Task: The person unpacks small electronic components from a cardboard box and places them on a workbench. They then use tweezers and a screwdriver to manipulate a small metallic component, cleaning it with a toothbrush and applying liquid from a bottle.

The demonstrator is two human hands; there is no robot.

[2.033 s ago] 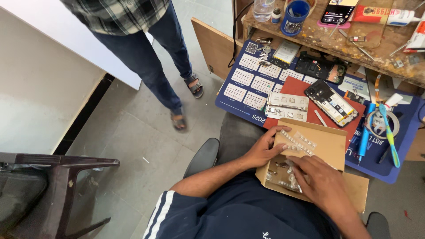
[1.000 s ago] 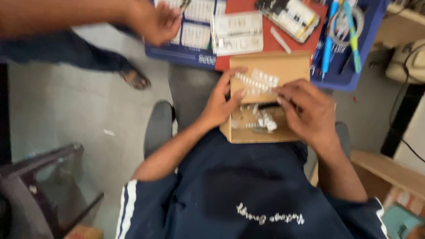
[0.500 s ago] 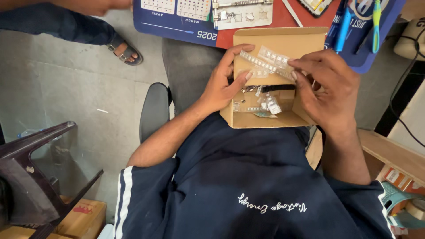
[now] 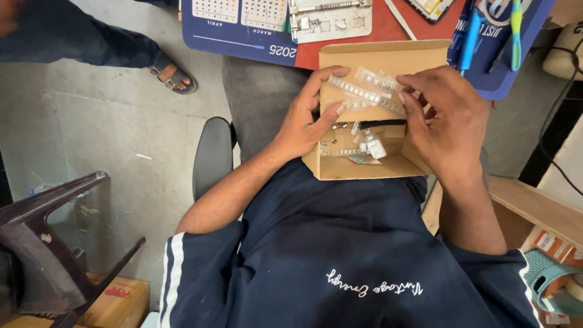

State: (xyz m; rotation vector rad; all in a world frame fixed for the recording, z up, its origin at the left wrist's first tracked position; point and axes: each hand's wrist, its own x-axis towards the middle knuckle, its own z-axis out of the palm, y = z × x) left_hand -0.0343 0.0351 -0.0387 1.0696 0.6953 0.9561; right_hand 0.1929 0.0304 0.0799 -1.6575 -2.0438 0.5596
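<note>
An open brown cardboard box (image 4: 382,58) rests on my lap, with small clear plastic packets and strips of tiny parts (image 4: 364,146) inside. My left hand (image 4: 306,118) grips the box's left wall, and its thumb and fingers pinch a clear strip of small parts (image 4: 364,94). My right hand (image 4: 446,121) holds the same strip from the right side, with its fingers curled over the box's right edge.
A blue desk mat (image 4: 243,30) with a printed calendar, a red pad (image 4: 376,30), a metal jig (image 4: 331,18) and pens (image 4: 516,24) lies ahead. Another person's leg and sandalled foot (image 4: 173,76) stand at upper left. A dark chair (image 4: 48,243) and a cardboard box (image 4: 118,300) sit lower left.
The camera has tilted down and closer over the box. Both hands stay on the clear strip. The other person's hand that reached over the blue mat is gone from view.
</note>
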